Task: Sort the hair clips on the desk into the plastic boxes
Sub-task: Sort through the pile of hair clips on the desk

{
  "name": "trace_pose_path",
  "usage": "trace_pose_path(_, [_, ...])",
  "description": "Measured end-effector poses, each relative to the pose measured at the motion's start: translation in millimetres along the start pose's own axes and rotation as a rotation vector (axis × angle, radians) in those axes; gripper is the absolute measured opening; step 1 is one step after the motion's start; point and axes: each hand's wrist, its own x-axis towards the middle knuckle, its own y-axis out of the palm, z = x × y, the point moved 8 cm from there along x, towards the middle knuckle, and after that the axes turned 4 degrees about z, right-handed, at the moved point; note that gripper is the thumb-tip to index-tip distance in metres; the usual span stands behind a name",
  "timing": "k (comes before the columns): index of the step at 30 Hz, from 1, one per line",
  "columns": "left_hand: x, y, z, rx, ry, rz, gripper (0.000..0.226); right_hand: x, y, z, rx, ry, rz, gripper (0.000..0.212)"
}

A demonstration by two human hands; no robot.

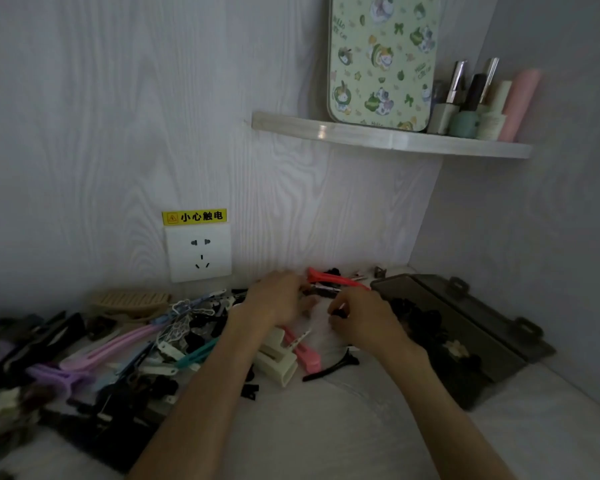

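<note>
Many hair clips lie spread over the left half of the white desk: pink and purple long clips [111, 348], a beige claw clip [132, 299], a white claw clip [278, 358] and several small black ones. A red long clip [333, 278] lies by the wall. A dark plastic box [465, 337] stands open at the right with black clips inside. My left hand [278, 299] reaches among small dark clips near the wall, fingers curled and blurred. My right hand [361, 317] pinches a small black clip [340, 313] just left of the box.
A wall socket [199, 252] with a yellow warning label sits above the desk's back edge. A corner shelf [388, 136] above holds a patterned mirror and nail polish bottles. A black long clip [333, 367] lies in front of my right hand.
</note>
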Motion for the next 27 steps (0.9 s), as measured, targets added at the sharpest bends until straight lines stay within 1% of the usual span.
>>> trace_pose_path(1, [1,0,3,-0.014,-0.024,-0.013,0.034,6,-3,-4,-0.009,0.018,-0.027,0.022])
trace_pose_path(3, [1,-1,8,-0.047,-0.061,-0.028,0.038,20,-3,-1,-0.023,-0.009,-0.048,0.024])
trace_pose_path(6, [-1,-7,18,-0.052,-0.088,-0.031,0.048,39,8,10,0.075,-0.083,-0.016,0.025])
trace_pose_path(7, [-2,-10,21,-0.043,-0.093,-0.019,0.047,42,12,14,0.122,-0.104,-0.005,0.024])
trace_pose_path(11, [-3,-11,26,-0.036,-0.069,0.059,0.030,50,25,21,0.240,-0.118,0.026,0.025])
trace_pose_path(14, [-2,-8,28,-0.051,-0.087,0.099,0.032,52,26,23,0.265,-0.105,0.036,0.021])
trace_pose_path(16, [-1,-5,28,-0.054,-0.100,0.114,0.030,52,27,27,0.237,-0.132,0.089,0.022])
trace_pose_path(19, [-1,-5,27,-0.046,-0.085,0.084,0.028,51,28,37,0.156,-0.188,0.163,0.021])
trace_pose_path(22, [-2,-8,27,-0.046,-0.074,0.071,0.031,48,26,45,0.056,-0.201,0.223,0.022])
trace_pose_path(25, [-5,-11,26,-0.017,-0.083,0.077,0.032,40,23,41,-0.067,-0.145,0.270,0.031])
trace_pose_path(27, [-5,-13,23,0.008,-0.065,0.062,0.030,29,21,36,-0.165,-0.100,0.306,0.031])
